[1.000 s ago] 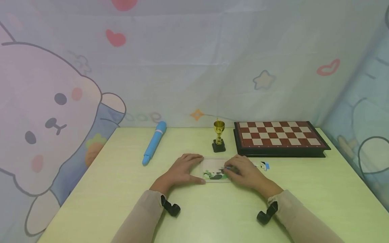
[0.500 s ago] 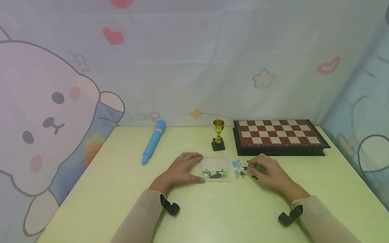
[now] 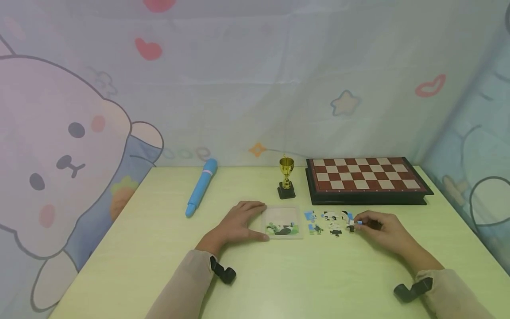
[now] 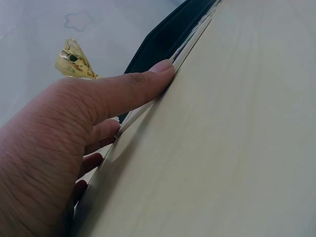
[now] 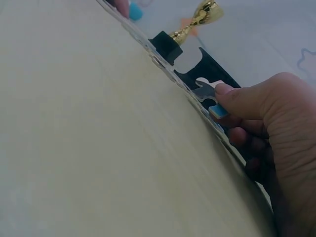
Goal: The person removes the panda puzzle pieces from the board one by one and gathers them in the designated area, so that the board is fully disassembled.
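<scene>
Your left hand (image 3: 235, 226) rests flat on the surface (image 3: 159, 266), grip relaxed, fingers and thumb bracing the left edge of the puzzle tray (image 3: 283, 222). Loose pieces (image 3: 326, 221) lie just right of it. Your right hand (image 3: 382, 230) pinches one blue-edged piece (image 3: 356, 223) beside them.

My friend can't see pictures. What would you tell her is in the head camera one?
A person's right hand pinches a small jigsaw piece beside loose puzzle pieces on a pale green table. Their left hand rests on the puzzle tray; behind stand a gold trophy, chessboard and blue pen.
</scene>
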Motion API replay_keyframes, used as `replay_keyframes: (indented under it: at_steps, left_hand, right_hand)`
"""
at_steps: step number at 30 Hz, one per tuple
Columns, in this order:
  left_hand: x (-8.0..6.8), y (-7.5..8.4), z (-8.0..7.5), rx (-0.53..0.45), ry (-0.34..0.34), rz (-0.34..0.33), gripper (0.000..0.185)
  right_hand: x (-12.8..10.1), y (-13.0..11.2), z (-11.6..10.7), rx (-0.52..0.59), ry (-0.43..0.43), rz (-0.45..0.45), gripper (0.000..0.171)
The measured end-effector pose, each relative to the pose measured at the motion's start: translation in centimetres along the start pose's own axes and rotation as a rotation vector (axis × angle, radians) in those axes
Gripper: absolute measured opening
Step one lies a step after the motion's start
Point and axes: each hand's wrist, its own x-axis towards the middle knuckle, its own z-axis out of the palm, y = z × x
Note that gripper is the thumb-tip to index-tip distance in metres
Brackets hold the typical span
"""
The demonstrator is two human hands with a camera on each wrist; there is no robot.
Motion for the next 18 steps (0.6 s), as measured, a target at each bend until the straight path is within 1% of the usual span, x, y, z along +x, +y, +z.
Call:
replay_keyframes:
  at_steps: [5, 12, 18]
  left_hand:
    - [0.07, -0.05, 0.11, 0.005, -0.003, -0.003, 0.098]
    - [0.07, -0.25, 0.19, 0.010, 0.000, 0.000, 0.098]
    - [0.06, -0.01, 0.10, 0.010, -0.001, 0.001, 0.097]
  right_hand:
    - [0.09, 0.36, 0.17, -0.011, -0.052, -0.025, 0.011]
    - [0.23, 0.38, 0.07, -0.037, -0.058, -0.085, 0.013]
    - [0.22, 0.48, 0.11, -0.039, -0.056, -0.094, 0.013]
